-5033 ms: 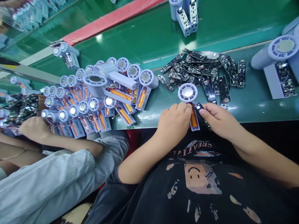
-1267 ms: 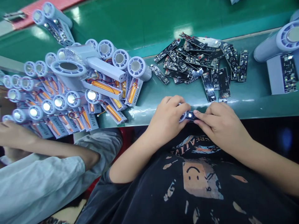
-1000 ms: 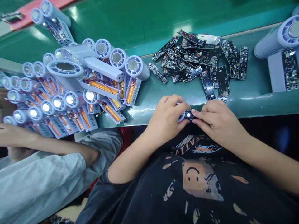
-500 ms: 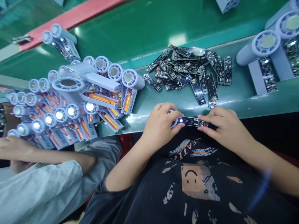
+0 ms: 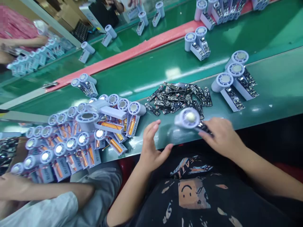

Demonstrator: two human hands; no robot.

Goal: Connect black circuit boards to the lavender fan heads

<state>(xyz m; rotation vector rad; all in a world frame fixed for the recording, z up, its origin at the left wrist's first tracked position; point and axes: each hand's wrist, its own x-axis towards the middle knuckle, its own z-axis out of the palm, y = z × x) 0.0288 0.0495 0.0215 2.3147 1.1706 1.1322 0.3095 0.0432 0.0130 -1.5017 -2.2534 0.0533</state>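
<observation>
My right hand (image 5: 220,137) is closed on the handle end of a lavender fan unit (image 5: 189,118), whose round head points up and left, slightly blurred. The unit hangs over the front of the green bench. To its left, my left hand (image 5: 153,148) is open, thumb and fingers apart, holding nothing. Just behind the held unit lies a pile of black circuit boards (image 5: 177,97). Several assembled fan units (image 5: 223,80) with boards showing lie right of the pile.
Many lavender fan units with orange cells (image 5: 71,143) crowd the bench at left, beside a co-worker's arm (image 5: 47,190). Beyond the red strip (image 5: 132,49), more units stand on the green belt (image 5: 153,67). Another person's arm (image 5: 35,41) shows at upper left.
My left hand has let go of the fan unit and opened. My right hand has lifted the unit up and forward, its head now upward. The view has shifted, showing more of the far belt.
</observation>
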